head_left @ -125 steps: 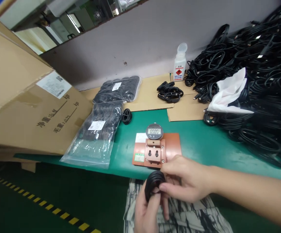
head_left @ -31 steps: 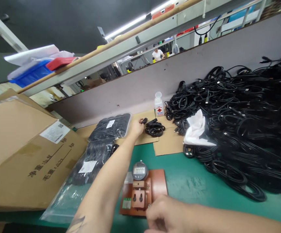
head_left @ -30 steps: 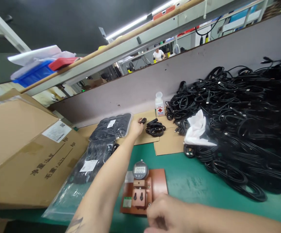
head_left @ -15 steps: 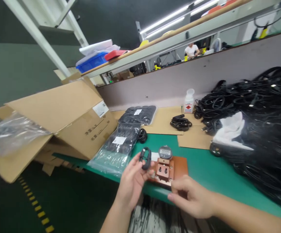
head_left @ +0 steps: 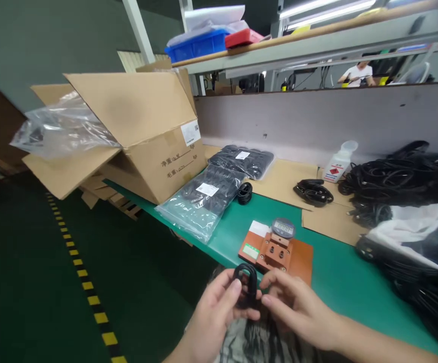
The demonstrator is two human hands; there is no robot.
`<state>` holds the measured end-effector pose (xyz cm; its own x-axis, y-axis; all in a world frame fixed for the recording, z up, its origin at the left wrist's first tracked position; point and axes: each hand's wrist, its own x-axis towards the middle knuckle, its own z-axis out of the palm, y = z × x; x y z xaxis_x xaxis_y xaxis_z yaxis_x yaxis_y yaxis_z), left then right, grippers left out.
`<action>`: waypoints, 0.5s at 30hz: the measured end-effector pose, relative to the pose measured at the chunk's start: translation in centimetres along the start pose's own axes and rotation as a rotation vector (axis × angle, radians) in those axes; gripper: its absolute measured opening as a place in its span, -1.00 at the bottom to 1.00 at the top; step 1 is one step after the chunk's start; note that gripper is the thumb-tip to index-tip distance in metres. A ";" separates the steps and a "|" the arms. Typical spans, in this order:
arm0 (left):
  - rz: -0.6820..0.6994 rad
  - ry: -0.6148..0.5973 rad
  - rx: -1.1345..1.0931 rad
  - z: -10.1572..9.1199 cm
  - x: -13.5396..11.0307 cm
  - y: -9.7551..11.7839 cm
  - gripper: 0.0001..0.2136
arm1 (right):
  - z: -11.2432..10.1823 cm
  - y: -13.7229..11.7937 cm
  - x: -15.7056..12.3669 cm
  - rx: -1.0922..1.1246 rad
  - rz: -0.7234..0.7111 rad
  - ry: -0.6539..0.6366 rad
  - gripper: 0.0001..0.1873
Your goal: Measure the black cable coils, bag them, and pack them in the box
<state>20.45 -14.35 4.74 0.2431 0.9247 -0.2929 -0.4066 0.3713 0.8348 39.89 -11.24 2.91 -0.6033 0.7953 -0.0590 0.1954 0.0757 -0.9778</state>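
A small coiled black cable (head_left: 252, 282) is held upright between the thumb and fingers of my left hand (head_left: 219, 305), low in the view in front of the bench. Close to the coil's right side is my right hand (head_left: 298, 307), its thumb and forefinger curved and apart; whether a fingertip touches the cable I cannot tell. Just beyond the hands lies a brown measuring fixture (head_left: 277, 254) with a round digital gauge (head_left: 283, 228) at its back. Another black coil (head_left: 245, 193) rests on the green bench (head_left: 234, 242) farther back.
Bagged coiled cables (head_left: 211, 194) lie at the left, with a second bag (head_left: 243, 161) behind. An open cardboard box (head_left: 158, 166) stands beside them. Loose black cables (head_left: 411, 176) are heaped at the right, near a white bottle (head_left: 337, 162). A person (head_left: 358, 73) sits beyond the partition.
My left hand has brought the coil down and back from beside the fixture. My right hand has come up next to it. The camera view has turned left.
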 end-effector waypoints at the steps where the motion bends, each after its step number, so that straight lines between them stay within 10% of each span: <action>1: -0.001 -0.015 0.064 0.0 0.0 -0.1 -0.75 | 0.0 0.3 -0.1 0.027 -0.004 0.008 -0.63; 15: 0.012 -0.032 0.405 1.2 0.9 -0.3 -0.88 | -0.5 0.5 -0.1 0.118 0.004 -0.004 -0.74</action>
<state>21.83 -13.71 4.82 0.2702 0.9233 -0.2728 -0.0312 0.2916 0.9560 40.45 -10.94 2.57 -0.6060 0.7929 -0.0637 0.1058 0.0009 -0.9944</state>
